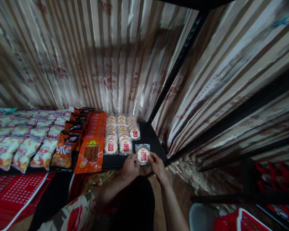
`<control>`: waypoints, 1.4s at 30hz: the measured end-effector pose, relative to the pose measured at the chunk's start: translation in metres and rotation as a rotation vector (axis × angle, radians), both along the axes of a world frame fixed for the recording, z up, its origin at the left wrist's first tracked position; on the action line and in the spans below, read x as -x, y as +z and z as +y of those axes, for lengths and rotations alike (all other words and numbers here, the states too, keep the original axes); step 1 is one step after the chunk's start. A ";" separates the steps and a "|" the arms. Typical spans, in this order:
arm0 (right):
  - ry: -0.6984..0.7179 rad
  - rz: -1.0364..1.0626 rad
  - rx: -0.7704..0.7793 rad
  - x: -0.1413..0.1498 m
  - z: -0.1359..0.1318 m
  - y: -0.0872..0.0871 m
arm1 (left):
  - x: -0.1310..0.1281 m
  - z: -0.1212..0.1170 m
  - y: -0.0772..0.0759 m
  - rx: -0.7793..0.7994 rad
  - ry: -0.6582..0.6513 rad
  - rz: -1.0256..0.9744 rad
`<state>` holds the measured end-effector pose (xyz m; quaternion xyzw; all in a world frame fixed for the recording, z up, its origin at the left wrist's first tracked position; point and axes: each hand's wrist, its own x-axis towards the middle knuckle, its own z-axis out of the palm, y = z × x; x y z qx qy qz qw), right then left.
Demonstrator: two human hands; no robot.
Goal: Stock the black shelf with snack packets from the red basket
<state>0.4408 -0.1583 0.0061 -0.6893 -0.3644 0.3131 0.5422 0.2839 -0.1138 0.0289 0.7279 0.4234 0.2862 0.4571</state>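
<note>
Between my two hands is a round white biscuit packet [143, 155] in clear wrap with a red printed label. My left hand [130, 167] pinches its left edge, and my right hand [157, 165] grips its right edge with thumb and fingers. The packet is at the front edge of the black shelf [155, 141]; whether it touches the surface I cannot tell. Just behind and left of it, overlapping rows of matching biscuit packets [125, 146] lie on the shelf, the rightmost row ending farther back.
Left of the biscuits are orange snack-stick packs [90, 152], orange-black bags [62, 150] and many white snack bags [25, 152]. Red baskets [16, 195] stand below. A black upright post [175, 67] rises at the shelf's back right corner, before striped curtains [86, 57].
</note>
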 end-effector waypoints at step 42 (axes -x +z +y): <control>-0.055 -0.559 0.102 -0.028 0.115 -0.009 | -0.042 0.062 0.001 -0.593 -0.334 0.625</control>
